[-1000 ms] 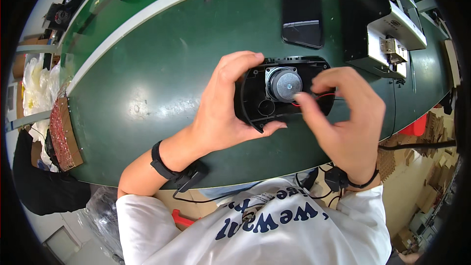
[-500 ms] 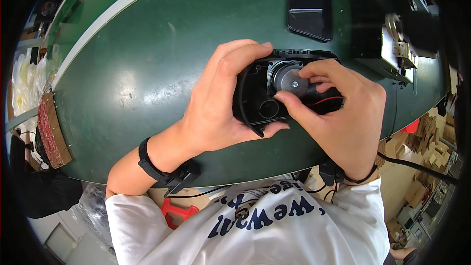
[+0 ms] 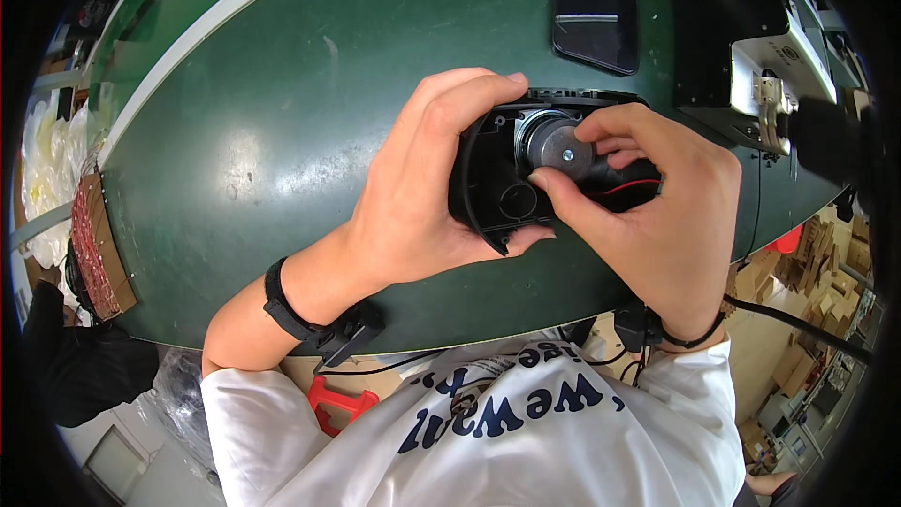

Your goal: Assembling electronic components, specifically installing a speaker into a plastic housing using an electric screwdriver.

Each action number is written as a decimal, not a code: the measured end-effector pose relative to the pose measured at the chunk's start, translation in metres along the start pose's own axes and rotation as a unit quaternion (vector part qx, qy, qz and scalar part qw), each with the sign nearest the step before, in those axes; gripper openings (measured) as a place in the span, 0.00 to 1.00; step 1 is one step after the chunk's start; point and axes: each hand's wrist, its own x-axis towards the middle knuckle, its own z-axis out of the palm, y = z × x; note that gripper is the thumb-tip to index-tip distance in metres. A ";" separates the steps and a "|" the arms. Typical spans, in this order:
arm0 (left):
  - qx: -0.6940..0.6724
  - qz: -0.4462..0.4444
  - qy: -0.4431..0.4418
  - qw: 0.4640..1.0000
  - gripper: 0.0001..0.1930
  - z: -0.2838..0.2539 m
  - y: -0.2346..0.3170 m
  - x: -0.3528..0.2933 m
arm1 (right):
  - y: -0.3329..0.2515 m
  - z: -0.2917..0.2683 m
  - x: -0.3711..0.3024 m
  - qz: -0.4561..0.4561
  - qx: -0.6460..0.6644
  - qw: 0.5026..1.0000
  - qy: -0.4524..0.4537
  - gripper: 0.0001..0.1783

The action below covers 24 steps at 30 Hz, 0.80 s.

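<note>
My left hand is closed round the left end of a black plastic housing, fingers at its far edge and thumb at its near edge. Inside the housing sits a round speaker with a grey metal magnet and a small screw at its centre. My right hand pinches the magnet between thumb and forefinger, its other fingers curled. A red wire runs inside the housing toward my right palm. The right end of the housing is partly hidden by my right hand.
A black phone lies on the green table beyond the housing. At the far right stands a black box-shaped machine with a metal fitting. A cardboard tray of red wires is at the left edge, and a red stool is below.
Both hands and the housing have shifted very slightly. The grip on the housing and the pinch on the speaker look the same.
</note>
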 end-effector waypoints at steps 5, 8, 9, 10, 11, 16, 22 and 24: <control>-0.030 -0.016 0.017 0.999 0.52 0.006 0.001 -0.002 | 0.002 0.000 -0.001 0.006 0.010 1.000 0.003 0.19; -0.056 -0.023 0.034 0.998 0.50 0.007 -0.001 -0.001 | 0.003 0.000 0.000 0.003 0.016 1.000 0.007 0.18; -0.054 -0.019 0.037 0.998 0.50 0.007 -0.001 -0.001 | 0.003 0.001 -0.001 0.002 0.018 1.000 0.010 0.18; -0.055 -0.018 0.037 0.998 0.50 0.007 -0.001 -0.001 | 0.004 0.001 -0.001 0.001 0.020 1.000 0.012 0.18; -0.054 -0.019 0.035 0.998 0.50 0.007 -0.001 -0.001 | 0.004 0.001 -0.001 0.001 0.020 1.000 0.013 0.18; -0.051 -0.020 0.034 0.998 0.50 0.007 0.000 0.000 | 0.003 0.000 -0.001 0.005 0.018 1.000 0.012 0.18; -0.054 -0.027 0.028 0.998 0.50 0.006 0.000 -0.002 | 0.004 0.002 -0.002 -0.003 0.016 1.000 0.017 0.18; -0.052 -0.024 0.031 0.998 0.50 0.006 0.000 -0.001 | 0.003 0.000 -0.002 0.001 0.018 1.000 0.015 0.18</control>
